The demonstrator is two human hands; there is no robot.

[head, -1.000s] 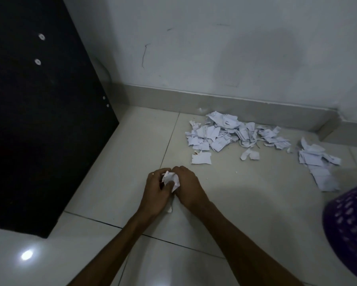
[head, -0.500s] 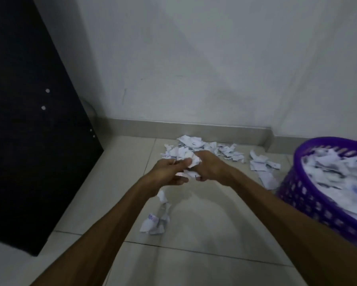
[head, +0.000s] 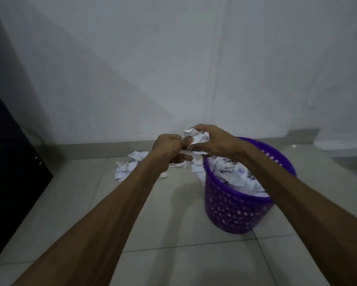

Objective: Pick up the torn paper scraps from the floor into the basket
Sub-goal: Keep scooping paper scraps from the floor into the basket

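Above the near-left rim of the basket, a crumpled wad of scraps [head: 196, 137] held in the air between both hands. Right hand [head: 214, 143] cups it from the right and above, fingers curled over the top, thumb underneath. Left hand [head: 169, 149] meets it from the left, fingertips pinching the wad's left edge; lower fingers curled, one stretched out beneath. Wad white with faint dark print marks.

Purple basket [head: 231, 211] directly below and right of the hands, upright on the floor, perforated wall, filled close to the rim with white scraps already in the basket [head: 235, 174].

Loose pile of scraps on the floor [head: 128, 166] beyond the left forearm, near the baseboard; a few more pieces lie between that pile and the basket, partly hidden by the left hand.

Pale tiled floor [head: 173, 234] with dark grout lines. Grey-white wall [head: 132, 79] behind. Dark cabinet panel [head: 10, 162] at far left edge. Both forearms bare, reaching in from the bottom.
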